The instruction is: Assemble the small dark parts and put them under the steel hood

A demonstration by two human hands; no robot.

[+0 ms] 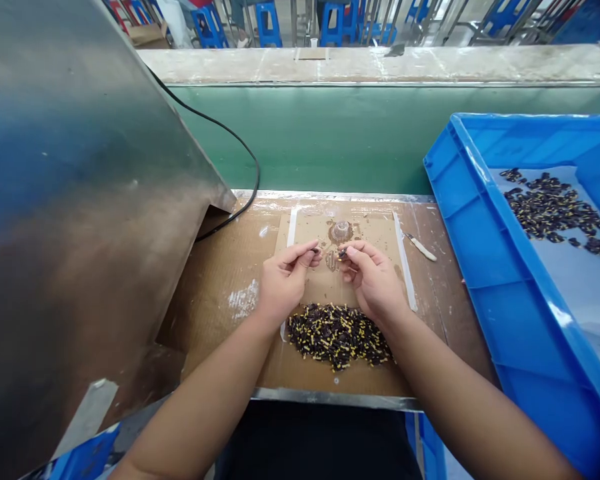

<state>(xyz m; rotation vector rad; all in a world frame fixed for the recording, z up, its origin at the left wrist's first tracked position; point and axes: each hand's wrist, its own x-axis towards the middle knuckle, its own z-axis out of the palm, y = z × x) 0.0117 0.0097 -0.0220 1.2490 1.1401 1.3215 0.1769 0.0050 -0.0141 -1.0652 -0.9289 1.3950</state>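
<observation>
Dark yellow-tipped parts [337, 337] are piled in a dense heap near the front edge of the counter [215, 313], between the forearms. One small dark piece [315, 251] is pinched between thumb and index finger of the left hand [285, 283]; another dark piece [343, 254] is gripped by the fingers of the right hand [377, 283]. Both sets of fingers are closed on their pieces, and the two pieces are held a little apart, just in front of a clear plastic cup [340, 231] on the taped cardboard sheet [305, 287]. Exact fit and finish of either piece can't be read — too small, partly covered by fingertips. To the right, a second lot of similar parts [555, 203] is spread on white sheeting [560, 273] inside the blue crate [490, 253]. Progress, as judged: handling of the current pieces looks unfinished, since both are in the fingers and neither has been set down. A sizeable heap is left on the counter. If the crate lot is counted as done, a fair share has been got through — but whether it is output or supply can't be told.
</observation>
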